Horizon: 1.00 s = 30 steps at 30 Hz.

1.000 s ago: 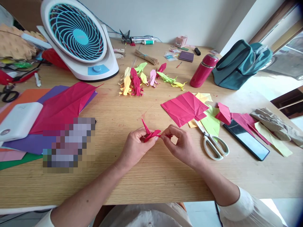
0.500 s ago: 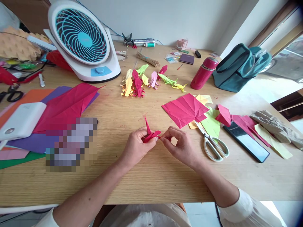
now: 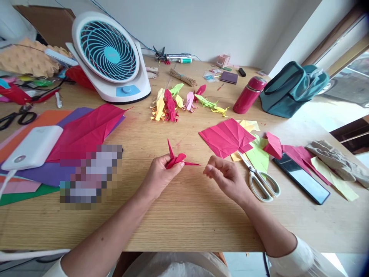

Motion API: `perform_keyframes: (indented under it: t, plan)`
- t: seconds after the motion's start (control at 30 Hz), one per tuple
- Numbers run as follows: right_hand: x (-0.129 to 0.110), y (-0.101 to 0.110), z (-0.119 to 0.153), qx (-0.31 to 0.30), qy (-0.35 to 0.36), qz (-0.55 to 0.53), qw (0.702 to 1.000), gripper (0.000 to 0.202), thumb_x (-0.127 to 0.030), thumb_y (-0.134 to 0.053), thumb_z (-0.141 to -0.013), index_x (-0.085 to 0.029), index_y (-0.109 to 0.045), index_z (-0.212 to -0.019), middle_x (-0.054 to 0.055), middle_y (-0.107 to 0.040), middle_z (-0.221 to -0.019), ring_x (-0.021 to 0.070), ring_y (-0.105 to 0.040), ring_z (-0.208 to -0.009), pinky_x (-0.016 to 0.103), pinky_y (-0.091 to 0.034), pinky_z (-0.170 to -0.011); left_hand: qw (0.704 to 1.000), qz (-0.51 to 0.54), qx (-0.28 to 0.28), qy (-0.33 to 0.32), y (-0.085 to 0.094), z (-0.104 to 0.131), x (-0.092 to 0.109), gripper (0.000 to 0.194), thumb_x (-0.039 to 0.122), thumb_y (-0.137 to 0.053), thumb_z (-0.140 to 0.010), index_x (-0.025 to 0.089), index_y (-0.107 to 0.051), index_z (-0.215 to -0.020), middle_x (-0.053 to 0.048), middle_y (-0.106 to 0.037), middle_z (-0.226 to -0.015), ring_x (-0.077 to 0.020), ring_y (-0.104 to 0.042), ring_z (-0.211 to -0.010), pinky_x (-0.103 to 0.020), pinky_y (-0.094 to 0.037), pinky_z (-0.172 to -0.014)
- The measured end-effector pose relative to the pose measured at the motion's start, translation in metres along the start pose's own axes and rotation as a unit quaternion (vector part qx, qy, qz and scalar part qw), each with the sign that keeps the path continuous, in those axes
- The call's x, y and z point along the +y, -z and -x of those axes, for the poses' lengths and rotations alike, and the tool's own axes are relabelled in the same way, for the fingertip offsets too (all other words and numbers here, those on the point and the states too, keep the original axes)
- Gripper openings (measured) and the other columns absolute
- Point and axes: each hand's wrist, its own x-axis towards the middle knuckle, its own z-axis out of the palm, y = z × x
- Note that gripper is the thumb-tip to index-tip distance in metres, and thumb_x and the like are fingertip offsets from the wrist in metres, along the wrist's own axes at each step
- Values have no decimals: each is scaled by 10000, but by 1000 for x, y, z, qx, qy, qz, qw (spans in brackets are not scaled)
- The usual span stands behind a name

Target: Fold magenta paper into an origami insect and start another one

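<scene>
In the head view, the left hand (image 3: 158, 175) is closed around a small red folded paper figure (image 3: 176, 159). The fingers pinch its body, one pointed tip stands up and another thin tip points sideways toward the right hand (image 3: 226, 177). The right hand is near this thin tip but apart from it. Its fingers are loosely curled, thumb and forefinger close to each other, and it has nothing in it.

I take the white-handled scissors (image 3: 261, 179) as the landmark. They lie flat on the wooden table (image 3: 184, 215), just to the right of the right hand, blades shut. The paper figure is to the left of the scissors, on the other side of the right hand, held a little above the table. Behind the scissors lies a creased red paper sheet (image 3: 226, 136), and the scissor tips touch yellow and green paper sheets (image 3: 258, 152). To the right of the scissors a dark phone (image 3: 301, 179) lies flat. Far behind the scissors is a row of small folded figures (image 3: 184, 102) in yellow, red, pink and green, and a red bottle (image 3: 248, 94) stands upright. Well to the left and behind the scissors stands a white fan (image 3: 111, 57) with a blue grille.
</scene>
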Motion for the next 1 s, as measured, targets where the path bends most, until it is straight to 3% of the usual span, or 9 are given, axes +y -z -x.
perform_keyframes:
  t: [0.13,0.23,0.33,0.5,0.73,1.0]
  plan:
    - [9,3,-2,97,116,74,986,71,-182,-566,-959,-214,-614,-1002,23,-608,-860,154,-578,-771,302,-482,-724,987,115,-81,76,1,1,6,251,362,-768,-640,157,-632,-692,34,-552,-628,-94,-451,-591,-238,-370,-609]
    - [9,1,-1,48,230,140,962,274,-84,-574,-930,-234,-603,-1157,55,-608,-950,180,-593,-873,333,-502,-770,977,135,-132,103,-1,3,6,262,356,-793,-632,150,-666,-732,33,-565,-643,-90,-465,-592,-239,-379,-620]
    - [6,-2,0,-3,299,195,934,321,-52,-579,-918,-232,-609,-1183,71,-607,-955,196,-597,-881,349,-500,-752,976,116,-151,104,-1,4,2,271,367,-799,-657,146,-649,-700,50,-515,-600,-80,-430,-575,-229,-332,-596]
    - [5,-2,2,-3,344,237,908,318,-38,-602,-905,-219,-623,-1165,71,-632,-920,192,-595,-821,340,-468,-698,975,85,-178,107,1,3,0,340,412,-804,-679,146,-596,-640,62,-448,-571,-72,-371,-565,-230,-251,-566]
    - [8,3,3,-28,370,298,879,254,-81,-612,-923,-197,-641,-1146,78,-652,-923,178,-564,-787,335,-448,-695,976,53,-185,100,-1,4,4,313,405,-790,-662,124,-694,-759,37,-535,-631,-92,-424,-623,-233,-300,-612]
    - [3,2,1,-37,384,316,867,169,-96,-591,-942,-170,-647,-1084,77,-647,-889,167,-550,-761,324,-445,-684,988,-35,-150,17,-5,6,-2,217,348,-713,-735,132,-689,-730,28,-554,-650,-108,-467,-633,-233,-353,-603]
